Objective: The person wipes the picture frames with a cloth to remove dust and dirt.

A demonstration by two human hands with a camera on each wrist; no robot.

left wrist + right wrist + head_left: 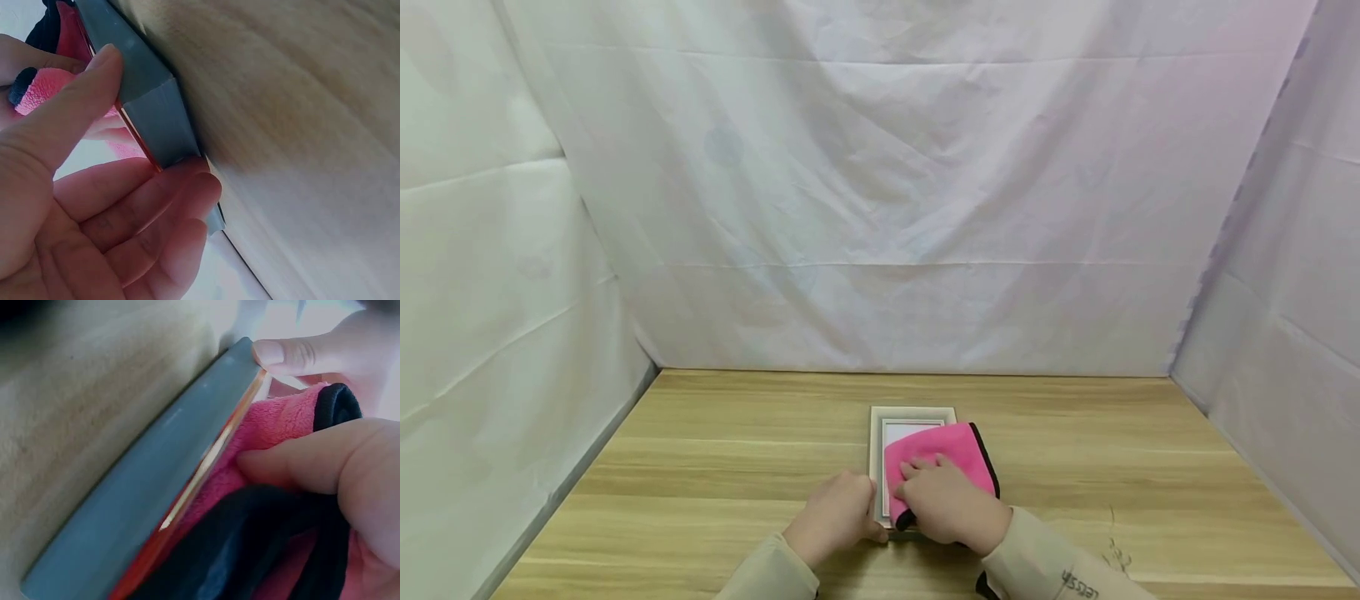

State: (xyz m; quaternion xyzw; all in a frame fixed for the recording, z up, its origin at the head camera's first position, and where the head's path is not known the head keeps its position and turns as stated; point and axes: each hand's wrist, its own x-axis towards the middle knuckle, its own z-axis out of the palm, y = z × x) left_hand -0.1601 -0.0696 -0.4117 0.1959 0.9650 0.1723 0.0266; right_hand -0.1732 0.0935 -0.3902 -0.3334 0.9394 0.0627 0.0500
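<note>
A picture frame (912, 412) with a pale border and white inside lies on the wooden table, toward its near side. My left hand (840, 510) grips the frame's near left corner; the left wrist view shows the thumb on its grey side (164, 115) and the other fingers bent at the adjoining edge. Over the right part of the frame lies a pink cloth (951, 450) with black edging. My right hand (951, 502) holds the cloth down against the frame, fingers spread on top. In the right wrist view, the thumb (294, 464) presses into a fold of the cloth.
The wood-grain table (737, 467) extends on both sides of the frame. White fabric (880, 208) hangs behind it and along both sides. Thin dark marks (1116, 554) show near the right sleeve, which bears dark lettering.
</note>
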